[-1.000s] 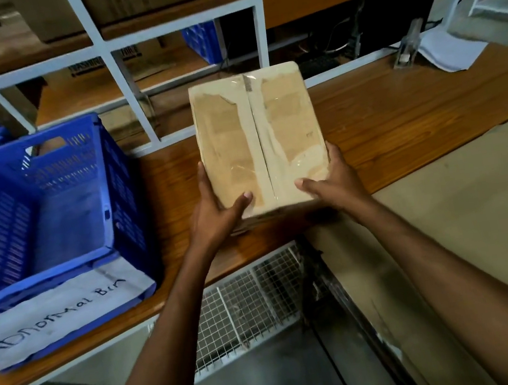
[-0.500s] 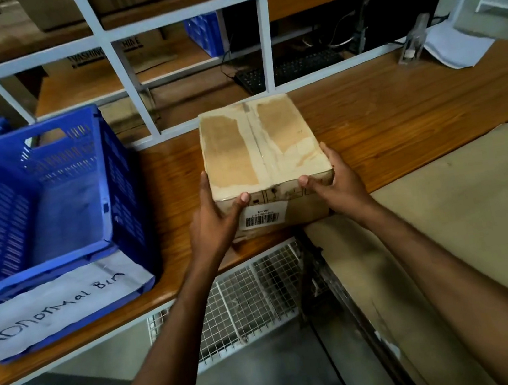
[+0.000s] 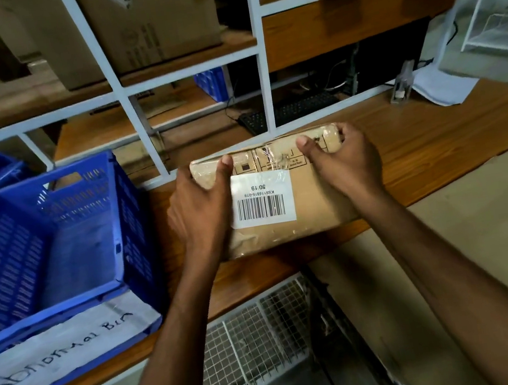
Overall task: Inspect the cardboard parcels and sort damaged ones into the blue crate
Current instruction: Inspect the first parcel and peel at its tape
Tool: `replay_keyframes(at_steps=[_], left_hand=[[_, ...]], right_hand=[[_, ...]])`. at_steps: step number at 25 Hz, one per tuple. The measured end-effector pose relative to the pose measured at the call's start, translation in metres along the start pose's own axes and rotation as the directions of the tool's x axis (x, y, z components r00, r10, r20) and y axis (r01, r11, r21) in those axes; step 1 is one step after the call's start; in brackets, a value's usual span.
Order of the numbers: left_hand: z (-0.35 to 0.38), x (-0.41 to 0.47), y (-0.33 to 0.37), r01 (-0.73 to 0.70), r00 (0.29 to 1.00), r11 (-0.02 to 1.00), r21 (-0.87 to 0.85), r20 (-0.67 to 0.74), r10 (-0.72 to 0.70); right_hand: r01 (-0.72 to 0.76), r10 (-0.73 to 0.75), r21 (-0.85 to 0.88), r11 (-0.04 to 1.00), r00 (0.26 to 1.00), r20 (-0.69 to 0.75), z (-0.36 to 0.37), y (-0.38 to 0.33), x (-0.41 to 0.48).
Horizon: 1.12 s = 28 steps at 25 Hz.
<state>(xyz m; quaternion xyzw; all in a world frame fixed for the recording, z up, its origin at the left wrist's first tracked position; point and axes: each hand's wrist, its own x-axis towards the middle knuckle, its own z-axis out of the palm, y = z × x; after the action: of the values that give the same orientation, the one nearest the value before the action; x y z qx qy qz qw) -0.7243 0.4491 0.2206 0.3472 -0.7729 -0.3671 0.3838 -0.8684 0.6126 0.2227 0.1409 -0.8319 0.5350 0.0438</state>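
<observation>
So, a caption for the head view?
Left hand and right hand hold a cardboard parcel, barcode label showing, beside the blue crate.

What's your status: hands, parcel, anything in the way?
Left hand, right hand grip parcel, barcode label up. Blue crate left of it. Nothing between.

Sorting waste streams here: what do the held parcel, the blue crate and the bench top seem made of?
Parcel: matte brown cardboard, with glossy clear tape glinting along its edges and a white paper barcode label. Blue crate: moulded plastic, judging by its slotted walls and slight sheen. Bench top: wood or wood-look laminate; grain shows, which one is unclear.
</observation>
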Motion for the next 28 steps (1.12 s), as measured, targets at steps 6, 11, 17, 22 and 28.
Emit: replay_keyframes(at_steps=[6, 11, 17, 22, 28], left_hand=[[-0.004, -0.01, -0.013, -0.013, 0.98, 0.992, -0.124, 0.197, 0.038], [-0.018, 0.009, -0.008, -0.025, 0.947, 0.973, -0.23, 0.306, 0.097], [-0.017, 0.018, -0.012, 0.064, 0.94, 0.967, -0.245, 0.341, 0.024], [-0.022, 0.024, -0.014, 0.08, 0.925, 0.951, -0.3, 0.377, 0.041], [-0.024, 0.014, -0.024, -0.037, 0.906, 0.962, -0.271, 0.397, 0.146]], right_hand=[[-0.034, 0.03, 0.026, 0.999, 0.986, 0.162, 0.003, 0.009, -0.01], [-0.095, 0.068, 0.208, 0.973, 0.989, 0.133, -0.01, -0.002, -0.004], [-0.048, 0.01, 0.158, 0.986, 0.973, 0.231, -0.004, -0.009, 0.001], [0.008, -0.05, 0.171, 0.985, 0.969, 0.24, -0.007, 0.001, -0.001], [-0.006, -0.089, 0.25, 0.968, 0.926, 0.366, -0.011, 0.009, 0.005]])
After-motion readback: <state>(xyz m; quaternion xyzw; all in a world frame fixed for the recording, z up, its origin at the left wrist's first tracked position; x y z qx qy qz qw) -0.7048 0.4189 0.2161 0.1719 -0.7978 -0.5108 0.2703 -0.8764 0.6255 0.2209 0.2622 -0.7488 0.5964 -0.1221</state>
